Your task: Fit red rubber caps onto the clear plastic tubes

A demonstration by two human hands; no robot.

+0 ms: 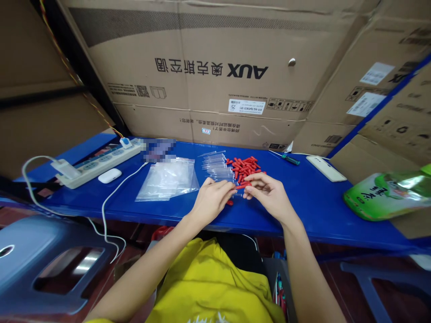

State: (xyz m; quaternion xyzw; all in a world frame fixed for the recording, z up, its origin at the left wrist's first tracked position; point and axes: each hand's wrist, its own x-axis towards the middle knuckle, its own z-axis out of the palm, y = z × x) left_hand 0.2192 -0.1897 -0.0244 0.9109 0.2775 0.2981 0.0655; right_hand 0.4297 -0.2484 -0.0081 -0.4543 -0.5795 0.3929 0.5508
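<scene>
Pinching a small red cap point(243, 184) between the fingertips of both hands, you are working just in front of the pile of red caps point(245, 167), which is lying at twelve o'clock from your hands on the blue table point(310, 197). Your left hand point(213, 198) is closing narrowly, thumb and forefinger pressing on the cap's near end; whether a clear tube is also in that grip I cannot tell. Your right hand point(266, 192) is curling around the far end, fingers bent and close together. One stray red piece point(230, 202) is lying below your left fingertips.

The cap is looking very light, probably soft rubber or plastic, smooth enough to slip or roll, so you are best gripping it across its sides near one end. The clear tubes point(217, 167), stacked at eleven o'clock, are looking thin, stiff and likely brittle; hold them mid-length, gently. The clear zip bags point(168, 178) at ten o'clock are limp and slick.

At twelve o'clock, the cardboard carton point(215, 72) is reading "AUX" upside down, beside Chinese characters. The green packet point(387, 195) at three o'clock is showing Chinese characters I cannot read. A power strip point(101, 161) and a white earbud case point(109, 175) are sitting at nine o'clock.
</scene>
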